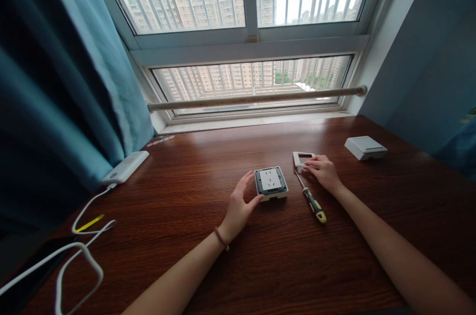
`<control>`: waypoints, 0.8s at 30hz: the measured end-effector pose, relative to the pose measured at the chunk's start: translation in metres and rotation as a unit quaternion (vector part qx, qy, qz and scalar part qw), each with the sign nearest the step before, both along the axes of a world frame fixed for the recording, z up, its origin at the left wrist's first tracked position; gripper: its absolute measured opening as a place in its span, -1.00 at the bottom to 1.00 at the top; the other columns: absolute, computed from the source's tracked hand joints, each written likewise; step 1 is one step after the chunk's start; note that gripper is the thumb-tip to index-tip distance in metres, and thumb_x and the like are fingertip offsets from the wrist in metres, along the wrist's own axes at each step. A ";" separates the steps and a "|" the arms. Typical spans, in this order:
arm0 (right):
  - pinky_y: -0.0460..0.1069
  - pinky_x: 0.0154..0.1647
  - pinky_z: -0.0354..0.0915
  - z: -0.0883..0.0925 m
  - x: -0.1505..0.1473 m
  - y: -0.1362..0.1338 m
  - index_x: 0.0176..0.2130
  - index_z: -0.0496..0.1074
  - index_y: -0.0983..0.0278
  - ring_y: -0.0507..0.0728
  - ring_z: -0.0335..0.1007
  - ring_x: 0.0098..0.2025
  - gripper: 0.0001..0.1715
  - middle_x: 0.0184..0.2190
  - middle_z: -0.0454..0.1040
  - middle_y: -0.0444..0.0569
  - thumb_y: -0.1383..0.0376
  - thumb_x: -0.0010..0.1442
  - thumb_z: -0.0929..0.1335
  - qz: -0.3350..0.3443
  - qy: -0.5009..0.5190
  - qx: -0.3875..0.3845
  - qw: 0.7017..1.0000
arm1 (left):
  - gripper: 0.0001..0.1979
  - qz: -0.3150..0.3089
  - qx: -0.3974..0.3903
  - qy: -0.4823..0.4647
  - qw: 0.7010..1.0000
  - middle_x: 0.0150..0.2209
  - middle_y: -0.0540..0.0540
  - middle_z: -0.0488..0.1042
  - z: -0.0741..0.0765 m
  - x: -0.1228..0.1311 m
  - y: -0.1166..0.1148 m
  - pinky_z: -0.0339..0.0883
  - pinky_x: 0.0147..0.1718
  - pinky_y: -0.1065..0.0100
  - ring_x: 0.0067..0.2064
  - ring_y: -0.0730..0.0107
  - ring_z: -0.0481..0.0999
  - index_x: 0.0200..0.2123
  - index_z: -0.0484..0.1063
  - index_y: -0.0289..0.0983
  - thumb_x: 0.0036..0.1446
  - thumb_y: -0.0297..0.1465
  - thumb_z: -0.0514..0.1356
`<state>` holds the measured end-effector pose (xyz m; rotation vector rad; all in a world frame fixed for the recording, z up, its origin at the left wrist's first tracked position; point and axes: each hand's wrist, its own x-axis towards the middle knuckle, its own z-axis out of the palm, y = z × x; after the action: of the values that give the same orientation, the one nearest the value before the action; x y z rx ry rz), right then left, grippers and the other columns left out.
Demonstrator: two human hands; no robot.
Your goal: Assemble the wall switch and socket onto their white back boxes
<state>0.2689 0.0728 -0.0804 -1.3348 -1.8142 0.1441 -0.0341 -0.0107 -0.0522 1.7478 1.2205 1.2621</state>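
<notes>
A square wall socket (270, 179) in a white box lies face up on the brown table, its grey inner frame showing. My left hand (238, 202) grips its left side, thumb at the near left corner and fingers along the far left edge. To the right, a white cover frame (298, 159) with an open middle lies on the table. The fingers of my right hand (323, 171) pinch its right edge. Between the two hands is a screwdriver (314, 205) with a black and yellow handle, its tip pointing towards the cover frame. Neither hand touches the screwdriver.
At the right back of the table (208, 255) sits another white box (366, 147). A white power strip (126, 167) with a looping white cable (87, 255) lies at the left, beside a blue curtain (111, 82). A window with a rail stands behind.
</notes>
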 end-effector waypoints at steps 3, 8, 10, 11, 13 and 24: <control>0.11 -0.20 0.25 -0.005 0.002 0.002 -0.39 0.56 0.14 0.21 0.32 -0.26 -0.72 -0.39 0.45 -0.02 0.07 0.08 0.33 0.010 -0.008 -0.016 1.000 | -0.42 -0.031 -0.001 0.041 0.999 0.23 -0.12 0.12 -0.001 -0.003 0.004 -0.13 0.24 0.09 0.26 0.19 0.06 0.11 0.23 -0.13 -0.03 -0.33 0.25; 0.10 -0.20 0.26 -0.007 0.004 0.003 -0.38 0.56 0.15 0.20 0.33 -0.25 -0.74 -0.37 0.45 -0.02 0.07 0.07 0.34 0.026 -0.015 -0.035 0.999 | -0.51 -0.087 -0.017 0.069 0.994 0.24 -0.07 0.13 -0.001 -0.001 0.002 -0.16 0.24 0.08 0.28 0.22 0.03 0.09 0.27 -0.11 0.04 -0.35 0.19; 0.09 -0.20 0.26 -0.007 0.005 0.004 -0.38 0.56 0.15 0.20 0.34 -0.25 -0.76 -0.37 0.46 -0.03 0.10 0.07 0.35 0.031 -0.018 -0.041 0.999 | -0.55 -0.093 -0.014 0.074 0.993 0.23 -0.06 0.14 -0.001 -0.001 0.001 -0.11 0.23 0.09 0.26 0.22 0.07 0.08 0.28 -0.10 0.08 -0.36 0.15; 0.09 -0.20 0.26 -0.007 0.006 0.004 -0.38 0.56 0.15 0.20 0.34 -0.25 -0.77 -0.37 0.46 -0.03 0.11 0.07 0.35 0.034 -0.021 -0.044 0.998 | -0.57 -0.096 -0.012 0.078 0.992 0.23 -0.06 0.15 -0.001 -0.001 0.001 -0.08 0.23 0.09 0.25 0.22 0.10 0.07 0.29 -0.10 0.09 -0.36 0.13; 0.08 -0.20 0.26 -0.008 0.006 0.004 -0.37 0.57 0.15 0.19 0.34 -0.25 -0.79 -0.38 0.46 -0.03 0.13 0.07 0.35 0.040 -0.024 -0.048 0.998 | -0.59 -0.098 -0.006 0.087 0.991 0.22 -0.06 0.15 -0.001 -0.002 0.001 -0.05 0.22 0.10 0.24 0.22 0.12 0.07 0.30 -0.10 0.11 -0.37 0.11; 0.08 -0.18 0.26 -0.009 0.008 0.004 -0.32 0.56 0.18 0.20 0.35 -0.24 -0.80 -0.34 0.47 -0.02 0.19 0.09 0.34 0.056 -0.043 -0.056 0.996 | -0.54 -0.094 0.106 0.199 0.970 0.17 -0.14 0.24 0.003 -0.006 0.000 -0.14 0.22 -0.07 0.26 0.13 0.08 0.08 0.29 -0.13 0.08 -0.48 0.11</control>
<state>0.2769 0.0772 -0.0895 -1.3355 -1.9795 0.2556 -0.0400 -0.0107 -0.0496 2.2975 1.1268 0.9877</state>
